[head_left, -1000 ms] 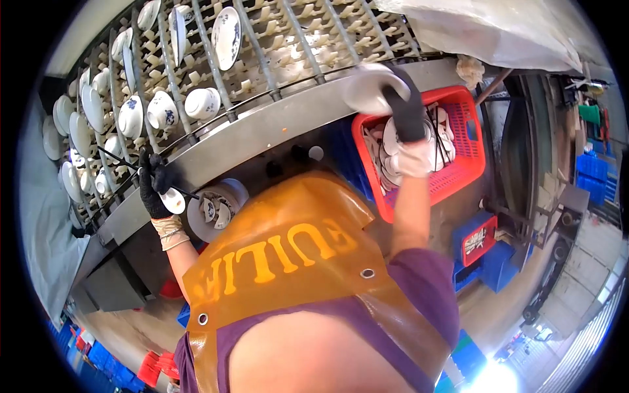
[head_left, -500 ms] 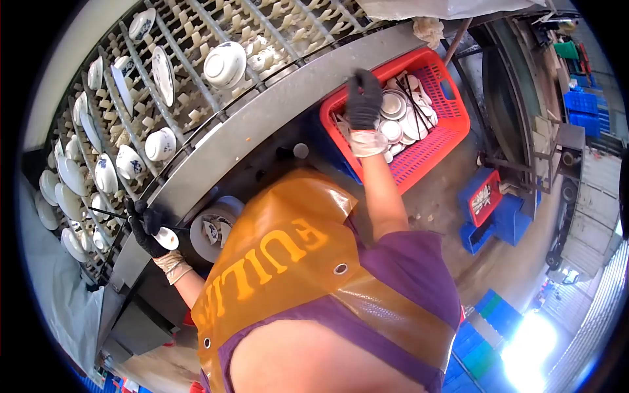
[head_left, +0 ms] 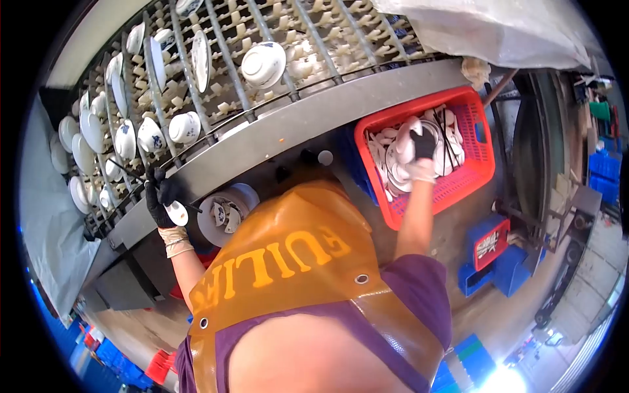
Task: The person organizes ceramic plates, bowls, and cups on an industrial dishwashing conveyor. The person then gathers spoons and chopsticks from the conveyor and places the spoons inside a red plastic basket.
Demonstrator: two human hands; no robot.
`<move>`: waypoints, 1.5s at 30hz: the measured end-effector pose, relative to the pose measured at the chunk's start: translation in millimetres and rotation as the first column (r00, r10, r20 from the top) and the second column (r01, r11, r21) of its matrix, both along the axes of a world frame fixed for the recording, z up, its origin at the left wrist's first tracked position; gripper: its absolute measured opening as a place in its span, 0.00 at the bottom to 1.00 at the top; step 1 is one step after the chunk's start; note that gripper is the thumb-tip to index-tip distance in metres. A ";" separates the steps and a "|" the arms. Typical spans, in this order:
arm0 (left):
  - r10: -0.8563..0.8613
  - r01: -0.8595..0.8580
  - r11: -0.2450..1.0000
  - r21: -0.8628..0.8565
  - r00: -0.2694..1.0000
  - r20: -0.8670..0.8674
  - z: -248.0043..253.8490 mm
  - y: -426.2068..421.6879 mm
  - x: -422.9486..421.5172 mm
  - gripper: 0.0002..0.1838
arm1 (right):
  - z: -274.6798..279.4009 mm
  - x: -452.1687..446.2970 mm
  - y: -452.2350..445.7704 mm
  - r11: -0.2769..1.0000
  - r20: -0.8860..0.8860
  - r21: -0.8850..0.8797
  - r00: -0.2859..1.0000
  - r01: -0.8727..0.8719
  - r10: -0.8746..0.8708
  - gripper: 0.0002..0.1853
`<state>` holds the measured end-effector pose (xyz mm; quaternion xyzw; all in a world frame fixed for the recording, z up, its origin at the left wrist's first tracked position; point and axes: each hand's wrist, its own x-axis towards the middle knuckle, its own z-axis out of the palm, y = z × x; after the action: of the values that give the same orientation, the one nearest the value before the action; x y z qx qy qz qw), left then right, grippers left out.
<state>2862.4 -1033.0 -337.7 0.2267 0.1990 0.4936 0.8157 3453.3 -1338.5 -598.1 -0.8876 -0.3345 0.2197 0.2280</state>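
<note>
Well, yellow capitals across my brown apron [head_left: 298, 213], upside down from my view: FUILI readable, rest lost in fold; my left hand [head_left: 158, 195], black-gloved, fingers closed on white spoon [head_left: 176, 214] and dark stick [head_left: 194, 208], near white bucket [head_left: 203, 226] of crockery pieces; spoon bowl juts out from fingers toward apron; my right hand [head_left: 422, 145] down in red basket [head_left: 458, 192], among white dishes [head_left: 393, 162]; curved white piece [head_left: 405, 135] right by its fingers, cannot tell whether gripped; steel ledge [head_left: 301, 108] between me and conveyor rack [head_left: 228, 57], patterned bowl [head_left: 263, 64] up there

A red basket [head_left: 473, 186] holds heaped white dishes [head_left: 396, 171]
</note>
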 end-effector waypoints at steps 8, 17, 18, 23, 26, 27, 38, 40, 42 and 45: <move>-0.041 0.044 0.998 0.046 0.997 -0.069 -6.9 -0.4 6.5 0.21 | 330.9 -85.4 138.0 0.855 0.454 0.267 0.841 -0.444 0.295 0.15; -0.006 0.007 1.000 0.008 0.993 -0.122 -18.8 0.0 5.5 0.20 | 171.8 -117.3 310.8 0.440 0.866 -0.268 -0.014 -0.857 0.500 0.08; -0.049 0.051 0.999 0.008 0.991 -0.128 -22.6 2.7 2.5 0.20 | 166.9 -118.2 309.0 0.472 0.873 -0.184 0.077 -0.862 0.481 0.08; 0.054 -0.060 0.997 -0.044 0.991 -0.126 -11.3 -13.3 25.6 0.19 | 204.3 -98.0 212.7 0.585 0.741 0.538 0.671 -0.607 0.014 0.14; -0.053 0.057 0.991 -0.124 0.998 0.030 4.5 -15.6 47.1 0.16 | 157.2 -48.3 133.3 0.758 0.467 0.649 0.747 0.074 -0.472 0.16; -0.086 0.089 0.986 -0.141 0.996 0.030 12.8 -19.2 58.6 0.14 | 134.1 -29.7 101.7 0.683 0.350 0.688 0.713 0.244 -0.608 0.21; -0.025 0.006 0.963 -0.268 0.997 -0.068 15.6 -21.0 82.1 0.15 | -43.9 94.0 -34.9 0.860 0.135 -0.167 0.876 0.482 -0.464 0.46; -0.079 0.065 0.970 -0.235 0.996 -0.051 6.3 -16.1 72.6 0.16 | -54.3 90.0 -36.8 0.857 -0.052 -0.138 0.860 0.497 -0.507 0.42; -0.140 0.128 0.985 -0.114 0.984 -0.107 -1.8 -11.8 61.7 0.19 | -57.9 73.9 -30.6 0.831 -0.084 -0.246 0.843 0.499 -0.531 0.37; 0.047 -0.059 0.996 -0.067 0.986 -0.161 2.6 -19.9 77.4 0.23 | -110.9 59.9 -51.6 0.916 -0.061 -0.333 0.964 0.225 -0.259 0.33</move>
<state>2939.9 -1052.9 -335.2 0.2306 0.2873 0.4879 0.7914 3513.2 -1390.0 -709.0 -0.9349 -0.1694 0.2873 0.1218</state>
